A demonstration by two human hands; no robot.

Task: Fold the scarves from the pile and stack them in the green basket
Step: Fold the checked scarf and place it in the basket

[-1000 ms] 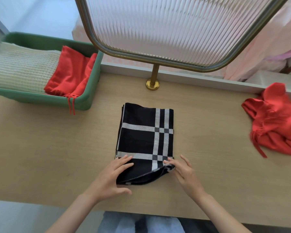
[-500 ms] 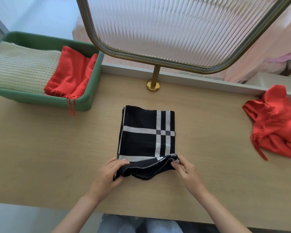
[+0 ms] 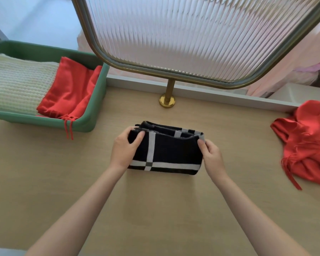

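While the left hand [image 3: 125, 147] and right hand [image 3: 211, 157] each pinch a far corner of the black checked scarf [image 3: 170, 154], nearly folded mid-scene, I log a cream scarf [image 3: 17, 85] and folded red scarf [image 3: 70, 93] in the green basket [image 3: 92, 124] far left, with the crumpled red scarf [image 3: 307, 152] at right still to do.

Black knit scarf with pale grey check stripes [image 3: 166, 154]: folded into a compact rectangle with its long side across you, lying at the centre of the light wooden tabletop [image 3: 155, 209]. The top layer's far edge sits slightly raised off the layers under it. Your left hand [image 3: 124, 150] grips the far-left corner and your right hand [image 3: 211, 157] pinches the far-right corner.

Green plastic basket [image 3: 92, 122]: far left, well apart from the black scarf. Inside it:
- Cream ribbed knit scarf [image 3: 17, 87], folded, on the left.
- Red cloth scarf [image 3: 68, 93], folded, on the right and touching the cream one, with its cords hanging over the near rim.

Crumpled red scarf [image 3: 307, 150]: an unfolded heap at the table's right edge, one cord trailing toward you.
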